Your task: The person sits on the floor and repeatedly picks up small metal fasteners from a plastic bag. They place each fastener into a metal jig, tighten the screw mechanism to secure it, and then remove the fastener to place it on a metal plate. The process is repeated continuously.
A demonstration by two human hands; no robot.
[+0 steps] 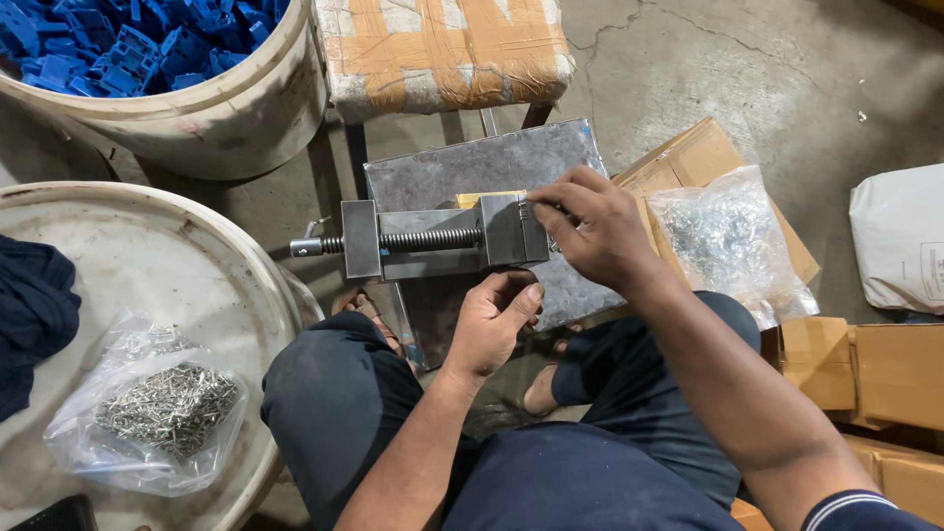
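Observation:
A small grey metal vise [433,239] with a threaded screw sticking out to its left rests on a steel plate [462,169] in front of my knees. My right hand [590,231] is at the vise's right jaw, fingertips pinched against its top edge; whether a small part sits between them is hidden. My left hand [492,324] lies just below the vise, fingers loosely curled, thumb near the jaw block, holding nothing I can see. A yellowish piece [472,200] shows behind the vise.
A white bucket [226,113] of blue plastic parts stands at the top left. A round white lid [147,265] on the left carries a bag of small metal pins [162,408] and dark cloth [34,315]. Another bag of metal pieces [728,241] lies on cardboard boxes [865,369] to the right. A taped stool [442,49] stands behind.

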